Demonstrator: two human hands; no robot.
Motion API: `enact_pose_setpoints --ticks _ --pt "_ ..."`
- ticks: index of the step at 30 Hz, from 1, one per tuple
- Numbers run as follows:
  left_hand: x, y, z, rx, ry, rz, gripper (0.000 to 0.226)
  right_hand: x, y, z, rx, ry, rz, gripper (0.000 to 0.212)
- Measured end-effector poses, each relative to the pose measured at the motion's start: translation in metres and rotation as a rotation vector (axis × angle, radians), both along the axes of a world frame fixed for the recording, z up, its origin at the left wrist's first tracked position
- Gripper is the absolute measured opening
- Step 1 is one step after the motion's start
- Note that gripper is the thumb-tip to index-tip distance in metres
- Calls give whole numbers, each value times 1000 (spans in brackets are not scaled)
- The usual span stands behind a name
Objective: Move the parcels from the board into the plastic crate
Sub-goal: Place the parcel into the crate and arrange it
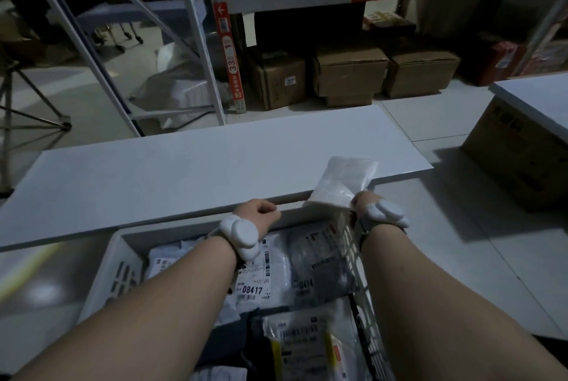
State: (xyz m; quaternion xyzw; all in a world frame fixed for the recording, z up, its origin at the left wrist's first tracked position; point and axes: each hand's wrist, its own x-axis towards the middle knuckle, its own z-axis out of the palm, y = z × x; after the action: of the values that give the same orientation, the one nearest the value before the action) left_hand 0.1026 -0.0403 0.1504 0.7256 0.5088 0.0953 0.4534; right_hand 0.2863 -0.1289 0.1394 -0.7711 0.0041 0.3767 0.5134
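A white plastic-wrapped parcel lies at the near edge of the long white board, partly overhanging it. My right hand pinches the parcel's near corner, above the far right corner of the white plastic crate. My left hand hovers with curled fingers over the crate's far rim and holds nothing. Inside the crate lie several labelled mail bags, one marked 08417. White sensor pods are strapped to both wrists.
Metal shelving stands behind the board, with cardboard boxes on the floor beneath it. At the right a large carton carries another white board. A tripod leg is at the far left. Pale floor tiles surround the crate.
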Motion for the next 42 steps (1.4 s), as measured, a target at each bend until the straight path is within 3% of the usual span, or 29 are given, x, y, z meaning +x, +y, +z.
enact_pose_setpoints --ticks 4,6,7,9,11,15,18,26,31,36,42 --pt "-37 0 -3 -57 3 51 27 -31 7 12 87 126 9 35" --pt "-51 1 -4 -125 -39 106 34 -49 3 15 240 284 -118 12" --pt "-61 0 -1 -180 -83 150 36 -63 0 17 252 208 -77 18" --pt "-78 -3 3 -309 -168 219 41 -86 -7 14 268 306 -78 25" --pt "-86 -5 4 -400 -197 234 42 -102 -15 13 259 312 38 18" --pt "-122 -13 1 -507 -284 214 39 -146 -26 18 277 359 282 27" --pt "-129 -18 -2 -475 -356 190 17 -158 -28 15 240 316 406 25" --pt "-145 -24 -5 -430 -480 191 6 -183 -42 13 59 102 543 12" --pt "-151 -25 -8 -322 -405 102 3 -191 -49 13 0 85 537 12" --pt "-153 -28 -3 -251 -354 17 16 -192 -49 15 88 92 423 8" --pt "-153 -28 2 -106 -199 -56 16 -187 -51 8 18 -151 411 11"
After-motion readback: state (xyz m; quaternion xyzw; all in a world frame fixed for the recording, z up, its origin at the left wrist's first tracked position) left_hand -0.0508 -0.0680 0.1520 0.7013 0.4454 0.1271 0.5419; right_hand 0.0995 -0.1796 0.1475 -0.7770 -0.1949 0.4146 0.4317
